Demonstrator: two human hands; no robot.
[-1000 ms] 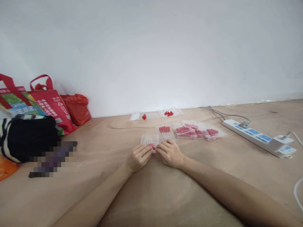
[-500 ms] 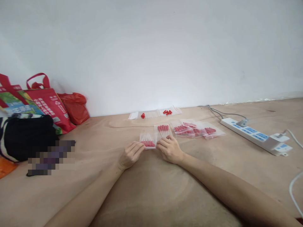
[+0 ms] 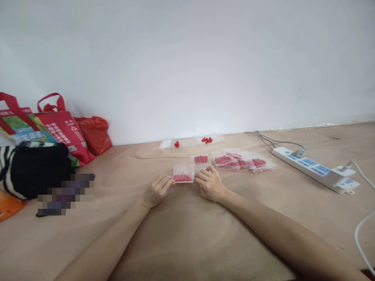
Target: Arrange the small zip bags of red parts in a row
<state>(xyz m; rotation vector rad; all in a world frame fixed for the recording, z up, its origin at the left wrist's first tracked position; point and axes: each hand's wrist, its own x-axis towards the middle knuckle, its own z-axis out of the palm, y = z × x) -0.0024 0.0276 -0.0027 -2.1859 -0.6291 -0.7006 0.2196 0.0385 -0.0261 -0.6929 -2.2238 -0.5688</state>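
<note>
A small clear zip bag (image 3: 183,173) with red-capped white sticks lies flat on the wooden surface (image 3: 187,234). My left hand (image 3: 157,190) pinches its near left corner. My right hand (image 3: 208,183) rests on its near right corner, fingers curled. Just behind lies a second filled bag (image 3: 201,161). A pile of several filled bags (image 3: 243,160) lies to the right of it. Near the wall sit loose red caps (image 3: 208,139), a single red cap (image 3: 176,144) and empty clear bags (image 3: 187,142).
A white power strip (image 3: 316,169) with a plugged adapter and cables lies at the right. Red shopping bags (image 3: 58,128), a red plastic bag (image 3: 93,132) and a black bundle (image 3: 35,169) stand at the left against the white wall.
My left hand has slid leftward along the bag's near edge, uncovering the red caps inside. My right hand has stayed at the right corner.
</note>
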